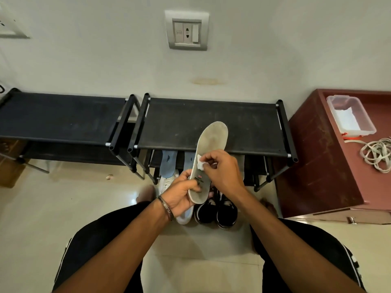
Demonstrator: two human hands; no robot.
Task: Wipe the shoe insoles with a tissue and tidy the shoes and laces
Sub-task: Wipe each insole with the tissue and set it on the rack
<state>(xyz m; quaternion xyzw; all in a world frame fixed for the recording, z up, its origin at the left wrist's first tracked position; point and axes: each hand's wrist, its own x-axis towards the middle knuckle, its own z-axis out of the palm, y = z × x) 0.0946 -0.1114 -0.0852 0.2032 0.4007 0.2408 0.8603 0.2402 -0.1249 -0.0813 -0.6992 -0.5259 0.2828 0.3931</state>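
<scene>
My left hand (181, 195) grips the heel end of a grey, worn insole (212, 142), which points up and away over the black shoe rack (211, 121). My right hand (222, 170) pinches a small white tissue (200, 163) and presses it on the insole's middle. Below the hands, on the floor, stand a pair of black sneakers (226, 210) and a white shoe (185, 216), partly hidden by my left hand. Two blue-grey insoles (168, 163) lean against the rack's lower shelf.
A second black rack (61, 117) stands to the left. At the right is a maroon cabinet (317, 157) carrying a clear plastic box (350, 115) with tissues and a heap of white laces (376, 155). My knees frame the tiled floor.
</scene>
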